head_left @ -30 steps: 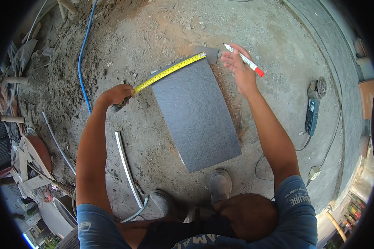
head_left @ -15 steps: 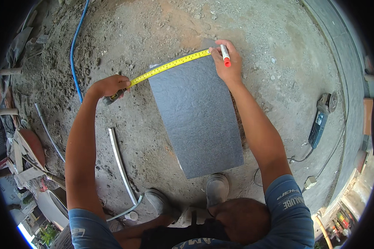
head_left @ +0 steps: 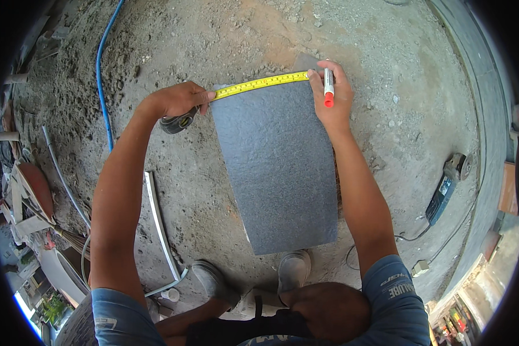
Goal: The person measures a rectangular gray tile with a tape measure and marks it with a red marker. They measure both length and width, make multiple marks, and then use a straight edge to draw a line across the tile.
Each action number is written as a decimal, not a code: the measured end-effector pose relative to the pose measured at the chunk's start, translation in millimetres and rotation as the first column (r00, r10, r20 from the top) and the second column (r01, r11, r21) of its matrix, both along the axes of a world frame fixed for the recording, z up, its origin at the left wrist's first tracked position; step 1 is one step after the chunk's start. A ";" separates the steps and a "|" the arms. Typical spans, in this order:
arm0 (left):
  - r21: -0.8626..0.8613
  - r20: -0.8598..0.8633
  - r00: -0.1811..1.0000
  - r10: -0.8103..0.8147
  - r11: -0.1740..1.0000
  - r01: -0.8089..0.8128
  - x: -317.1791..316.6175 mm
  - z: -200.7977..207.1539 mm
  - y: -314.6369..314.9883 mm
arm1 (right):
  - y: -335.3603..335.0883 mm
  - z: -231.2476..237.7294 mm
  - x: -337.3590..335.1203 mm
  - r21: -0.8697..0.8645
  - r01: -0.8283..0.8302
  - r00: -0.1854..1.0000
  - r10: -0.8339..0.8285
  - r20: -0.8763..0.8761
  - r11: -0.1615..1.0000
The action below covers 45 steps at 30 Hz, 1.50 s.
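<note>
A dark grey rectangular tile (head_left: 282, 173) lies on the ground before my feet. Across its far edge runs the yellow blade of a tape measure (head_left: 259, 85). My left hand (head_left: 181, 101) is closed on the tape at the tile's far left corner, thumb on the blade, with the dark case hanging below the fingers. At the far right corner, my right hand (head_left: 335, 101) pins the blade's end with its thumb. That same hand also grips a white marker with a red end (head_left: 328, 86). A smaller grey tile piece (head_left: 307, 61) shows beyond that corner.
An angle grinder (head_left: 444, 193) with its cord lies on the right. On the left are a blue hose (head_left: 100, 75), a pale strip (head_left: 161, 225) and a grey pipe (head_left: 65, 173). A small white cap (head_left: 170, 294) sits near my left shoe (head_left: 213, 282).
My left hand has moved right, up to the tile's corner, and the exposed blade is shorter. The tape case has turned. My view has shifted slightly.
</note>
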<state>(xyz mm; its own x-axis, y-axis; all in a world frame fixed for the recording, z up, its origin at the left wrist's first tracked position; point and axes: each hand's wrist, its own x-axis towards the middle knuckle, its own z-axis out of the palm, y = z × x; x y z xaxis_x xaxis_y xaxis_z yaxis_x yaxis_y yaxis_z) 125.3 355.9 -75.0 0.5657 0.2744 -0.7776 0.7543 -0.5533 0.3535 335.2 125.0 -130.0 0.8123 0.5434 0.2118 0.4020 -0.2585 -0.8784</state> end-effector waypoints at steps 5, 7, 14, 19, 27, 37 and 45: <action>0.024 -0.017 1.000 -0.012 1.000 0.012 3.0 7.2 -3.8 | 0.9 2.2 -2.0 -0.027 -0.006 1.000 0.007 0.013 1.000; 0.033 -0.026 1.000 -0.010 0.999 0.010 3.4 6.1 -4.6 | 1.1 3.9 -1.5 -0.062 -0.011 1.000 0.011 0.001 0.998; 0.045 -0.025 0.999 -0.028 0.999 0.030 9.5 7.4 -7.9 | 3.0 35.8 22.7 0.082 0.077 0.980 -0.091 0.177 0.994; 0.056 -0.032 0.999 -0.021 0.998 0.023 3.0 5.4 -5.7 | 10.6 59.2 33.0 0.227 0.086 0.974 -0.034 -0.223 0.970; 0.072 -0.027 1.000 -0.010 0.997 0.011 5.8 5.4 -7.8 | 22.5 45.2 29.5 0.030 -0.294 0.917 0.290 -0.275 0.955; 0.063 0.005 0.998 -0.062 0.996 0.062 2.0 -1.1 -5.4 | 59.0 33.8 14.2 -0.129 -0.472 0.880 0.457 -0.133 0.872; 0.062 -0.017 0.999 -0.043 0.997 0.044 2.3 -3.2 -5.8 | 56.9 35.0 10.4 -0.282 -0.425 0.892 0.451 0.032 0.860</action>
